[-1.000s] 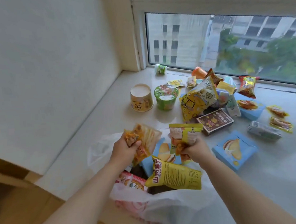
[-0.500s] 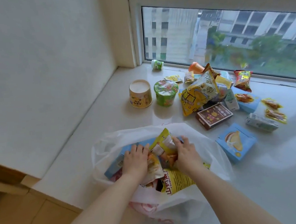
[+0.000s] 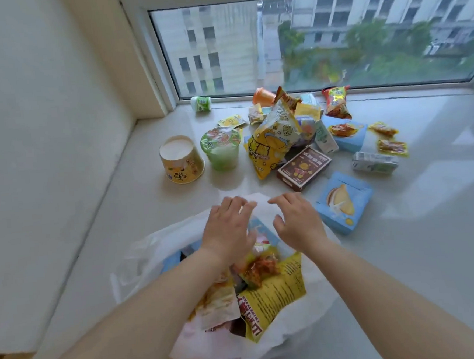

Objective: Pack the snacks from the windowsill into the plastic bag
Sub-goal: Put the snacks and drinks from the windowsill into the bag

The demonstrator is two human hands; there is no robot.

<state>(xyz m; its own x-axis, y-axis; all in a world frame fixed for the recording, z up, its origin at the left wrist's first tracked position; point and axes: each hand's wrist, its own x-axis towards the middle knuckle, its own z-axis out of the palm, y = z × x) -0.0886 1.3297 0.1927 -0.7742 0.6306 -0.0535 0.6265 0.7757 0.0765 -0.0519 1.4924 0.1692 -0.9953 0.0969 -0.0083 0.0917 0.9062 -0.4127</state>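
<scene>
A white plastic bag [image 3: 140, 259] lies open at the near edge of the windowsill [image 3: 416, 237], with a yellow snack packet [image 3: 277, 291] and other packets showing inside. Above the bag's far rim, my left hand [image 3: 228, 227] and my right hand [image 3: 297, 220] hover side by side, fingers spread and empty. Further back stand a yellow paper cup [image 3: 181, 159] and a green cup [image 3: 221, 148]. A big yellow bag [image 3: 269, 140], a brown box [image 3: 303, 167] and a blue box [image 3: 342, 201] lie behind and to the right.
Several small packets and cartons lie scattered along the window, among them a red packet [image 3: 335, 102], a small green tub [image 3: 201, 103] and an orange cup [image 3: 263, 96]. A wall [image 3: 45, 136] borders the sill on the left.
Both hands held snack packets, pushed them down into the bag, then let go and rose forward over the bag's far rim with nothing in them.
</scene>
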